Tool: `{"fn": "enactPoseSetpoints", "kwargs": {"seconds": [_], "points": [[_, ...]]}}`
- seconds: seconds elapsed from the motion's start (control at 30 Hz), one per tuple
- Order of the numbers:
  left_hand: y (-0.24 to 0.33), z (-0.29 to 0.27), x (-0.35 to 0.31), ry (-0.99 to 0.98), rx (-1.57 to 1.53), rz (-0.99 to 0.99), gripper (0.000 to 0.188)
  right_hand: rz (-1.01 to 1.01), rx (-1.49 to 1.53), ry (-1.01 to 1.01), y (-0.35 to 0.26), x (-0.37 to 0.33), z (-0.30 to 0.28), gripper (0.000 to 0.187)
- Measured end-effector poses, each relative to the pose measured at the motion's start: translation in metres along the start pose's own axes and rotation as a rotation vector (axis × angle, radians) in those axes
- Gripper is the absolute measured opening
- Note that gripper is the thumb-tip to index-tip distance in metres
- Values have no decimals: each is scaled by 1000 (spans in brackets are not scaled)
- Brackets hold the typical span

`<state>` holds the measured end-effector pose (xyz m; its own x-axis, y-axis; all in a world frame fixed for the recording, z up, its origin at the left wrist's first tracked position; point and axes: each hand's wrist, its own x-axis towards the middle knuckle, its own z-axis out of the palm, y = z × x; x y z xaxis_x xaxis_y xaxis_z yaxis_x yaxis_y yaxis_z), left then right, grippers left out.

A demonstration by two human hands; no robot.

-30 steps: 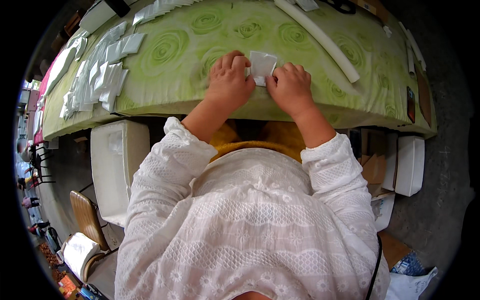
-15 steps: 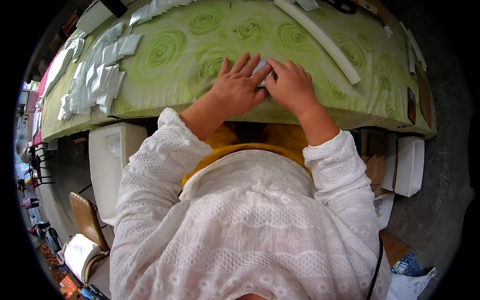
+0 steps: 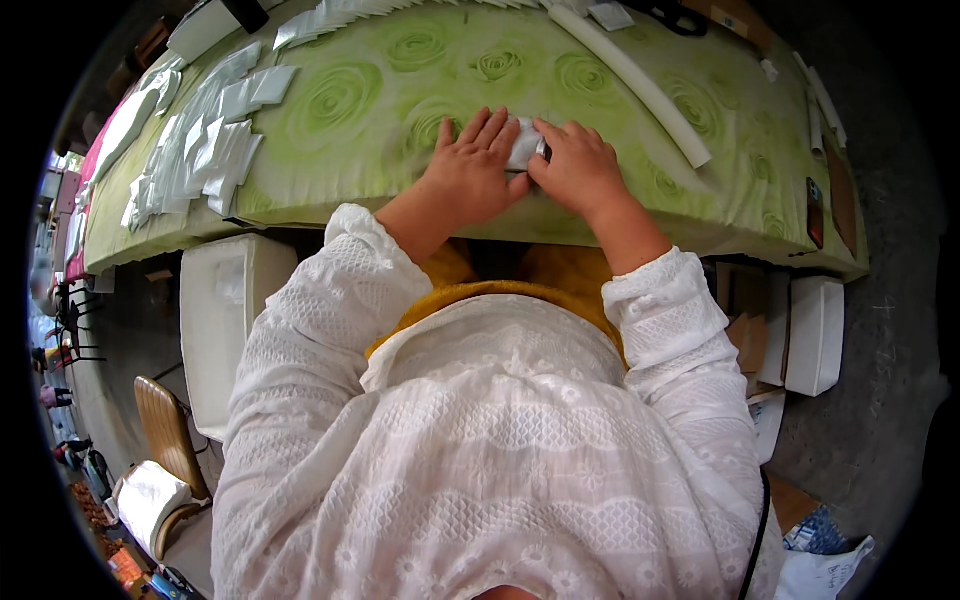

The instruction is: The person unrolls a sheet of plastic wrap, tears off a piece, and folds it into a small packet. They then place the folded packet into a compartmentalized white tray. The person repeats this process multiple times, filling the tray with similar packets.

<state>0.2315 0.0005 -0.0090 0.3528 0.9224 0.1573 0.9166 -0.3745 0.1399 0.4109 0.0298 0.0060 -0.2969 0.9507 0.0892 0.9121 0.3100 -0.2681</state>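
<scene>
A small, shiny white packet point(image 3: 524, 146) lies on the green rose-patterned tablecloth point(image 3: 345, 165) between my hands. My left hand point(image 3: 472, 170) rests flat beside it, fingers stretched out and apart, with the fingertips along the packet's left edge. The fingers of my right hand point(image 3: 578, 170) are bent and closed on the packet's right edge. A narrow dark strip shows there by the thumb; I cannot tell what it is. My palms and fingers hide part of the packet's sides.
Flat white packets point(image 3: 215, 150) are piled on the table's left, and a row of them point(image 3: 340, 15) runs along the far side. A long white roll point(image 3: 640, 90) lies right of my hands. A phone point(image 3: 815, 213) sits near the right edge. White foam boxes point(image 3: 232, 335) stand below.
My left hand has drawn left off the packet, so more of its white face shows. My right hand stays at its right edge, its fingers slightly shifted.
</scene>
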Motion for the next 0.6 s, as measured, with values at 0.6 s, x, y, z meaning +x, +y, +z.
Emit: {"fn": "enactPoseSetpoints", "kwargs": {"seconds": [0.6], "points": [[51,8,-96,38,-2135,-787,25,18,912,161,-33,-114,19,48]]}}
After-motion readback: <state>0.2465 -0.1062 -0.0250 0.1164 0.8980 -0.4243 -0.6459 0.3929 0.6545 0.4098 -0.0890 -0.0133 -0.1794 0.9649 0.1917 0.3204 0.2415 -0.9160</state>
